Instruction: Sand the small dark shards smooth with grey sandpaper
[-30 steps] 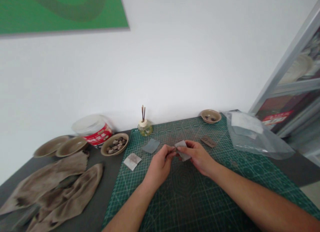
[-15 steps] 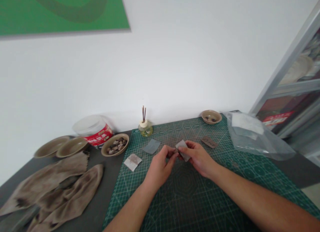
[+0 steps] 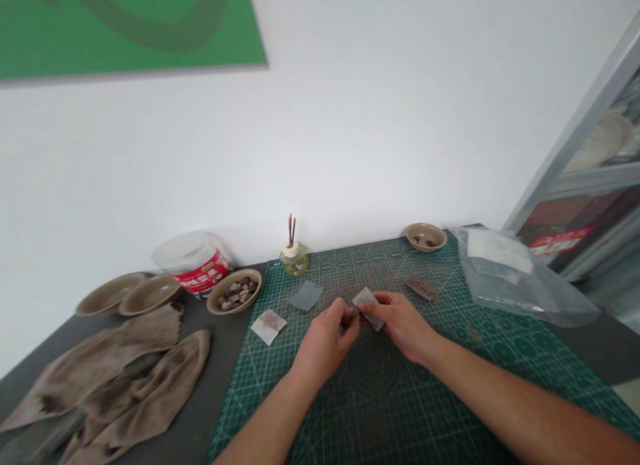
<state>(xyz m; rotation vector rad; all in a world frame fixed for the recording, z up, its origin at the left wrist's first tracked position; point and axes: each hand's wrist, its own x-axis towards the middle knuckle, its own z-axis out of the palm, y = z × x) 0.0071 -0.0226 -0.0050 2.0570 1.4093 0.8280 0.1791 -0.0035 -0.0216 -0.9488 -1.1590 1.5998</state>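
In my right hand (image 3: 400, 318), pinched between thumb and fingers, is a small grey square of sandpaper (image 3: 367, 303). My left hand (image 3: 330, 335) meets it from the other side, fingertips closed on what looks like a small dark stone, mostly hidden by the fingers. Both hands are just above the green cutting mat (image 3: 380, 411), the fingertips close together at the sandpaper's edge. Left of them lie a blue-grey sheet of sandpaper (image 3: 307, 295) and a pale, brown-stained square (image 3: 269, 327). A brown piece (image 3: 421, 288) with dark marks lies beyond my right hand.
A bowl of stones (image 3: 234, 293), a red-labelled tub (image 3: 203, 273), two more bowls and a stained brown cloth (image 3: 145, 398) are at left. A reed diffuser (image 3: 294, 259) stands by the wall. At right are a bowl (image 3: 425, 237) with dark stones and a plastic bag (image 3: 520, 278).
My left hand has turned, its fingers curling more tightly near the sandpaper. My right hand keeps its hold on the sandpaper. The whole view has shifted slightly.
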